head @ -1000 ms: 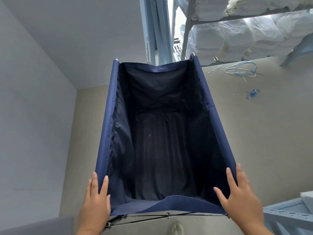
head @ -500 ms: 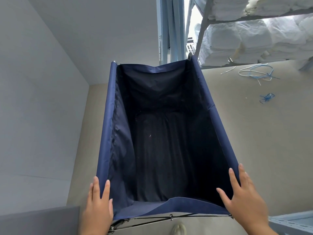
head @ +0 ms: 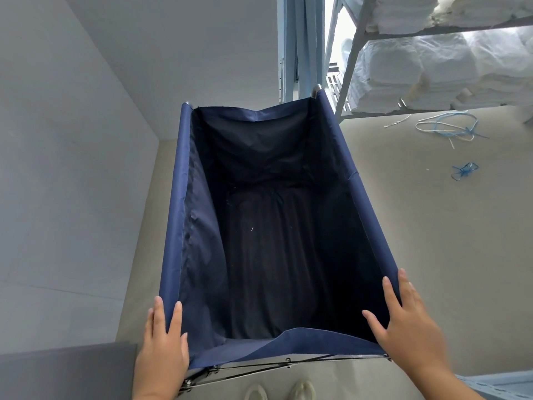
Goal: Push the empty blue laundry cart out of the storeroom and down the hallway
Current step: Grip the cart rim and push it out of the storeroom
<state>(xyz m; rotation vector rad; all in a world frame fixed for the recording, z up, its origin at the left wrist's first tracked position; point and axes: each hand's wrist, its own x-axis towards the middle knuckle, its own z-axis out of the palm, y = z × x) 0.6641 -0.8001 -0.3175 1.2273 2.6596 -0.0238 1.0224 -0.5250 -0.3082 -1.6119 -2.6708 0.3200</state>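
Both hands rest on the near corners of the blue laundry cart (head: 271, 226): the left hand (head: 163, 353) and the right hand (head: 409, 321) lie open along the side rims, fingers flat, not clenched. It stands empty inside the storeroom, beside shelves (head: 357, 53) of white linen. Its far end points to the doorway (head: 300, 47), so almost all pushing remains.

Both hands reached forward and down from the bottom of the view, palms down, backs toward the camera. The left hand (head: 162, 353) lay with its fingers straight and close together over the near left corner of the cart (head: 173, 226) rim. The right hand (head: 409, 321) rested on the near right corner, fingers extended along the rim and the thumb spread inward. Neither grip curled closed. Both forearms ran out of the frame's lower edge.
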